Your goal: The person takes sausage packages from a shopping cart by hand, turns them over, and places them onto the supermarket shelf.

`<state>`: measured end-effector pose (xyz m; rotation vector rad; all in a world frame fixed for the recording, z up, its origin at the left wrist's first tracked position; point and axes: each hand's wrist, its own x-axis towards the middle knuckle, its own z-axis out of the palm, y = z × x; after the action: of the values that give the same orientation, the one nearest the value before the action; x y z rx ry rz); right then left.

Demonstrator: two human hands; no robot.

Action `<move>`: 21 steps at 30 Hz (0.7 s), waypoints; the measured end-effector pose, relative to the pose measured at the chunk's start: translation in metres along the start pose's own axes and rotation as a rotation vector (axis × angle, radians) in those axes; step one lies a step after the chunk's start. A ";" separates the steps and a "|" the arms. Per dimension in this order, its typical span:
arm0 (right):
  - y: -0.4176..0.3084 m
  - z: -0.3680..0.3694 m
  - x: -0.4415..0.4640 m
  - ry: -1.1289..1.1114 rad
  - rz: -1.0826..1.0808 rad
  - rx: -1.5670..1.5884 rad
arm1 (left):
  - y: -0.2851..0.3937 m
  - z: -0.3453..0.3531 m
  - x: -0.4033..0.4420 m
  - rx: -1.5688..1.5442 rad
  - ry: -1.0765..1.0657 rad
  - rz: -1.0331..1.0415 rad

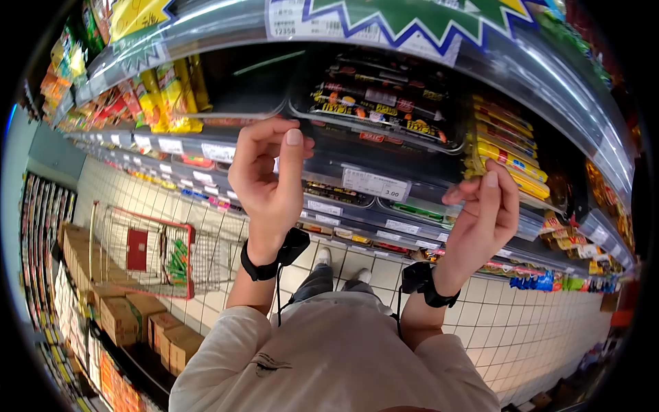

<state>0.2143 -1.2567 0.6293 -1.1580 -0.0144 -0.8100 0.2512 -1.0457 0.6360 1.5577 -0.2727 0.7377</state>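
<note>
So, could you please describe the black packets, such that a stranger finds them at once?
Find the green sign with the jagged blue border on the shelving. Below it, beyond the gap between the left hand and right hand, lie slim black packets. Their colour sets them apart from the yellow packets by the right hand.

Black packets are lettered yellow and red; neighbouring packs are coloured mainly yellow; 2 wristbands are black; the green sign is zigzag-edged in blue.
</note>
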 end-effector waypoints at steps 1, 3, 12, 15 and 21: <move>0.001 -0.003 -0.004 -0.018 0.028 0.012 | 0.000 -0.004 -0.007 -0.006 -0.004 -0.033; 0.001 -0.008 -0.009 -0.081 0.026 0.113 | -0.003 -0.008 -0.014 0.003 0.021 -0.031; 0.002 0.028 -0.050 -0.196 0.147 0.013 | 0.004 -0.077 -0.039 -0.069 -0.007 -0.100; 0.002 0.057 -0.075 -0.239 0.197 -0.015 | 0.009 -0.118 -0.050 0.006 0.010 -0.160; 0.012 0.127 -0.151 -0.397 0.233 -0.004 | 0.023 -0.231 -0.073 0.255 -0.034 -0.164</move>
<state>0.1607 -1.0672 0.6135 -1.2819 -0.2024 -0.3665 0.1160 -0.8468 0.6027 1.8116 -0.0758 0.6359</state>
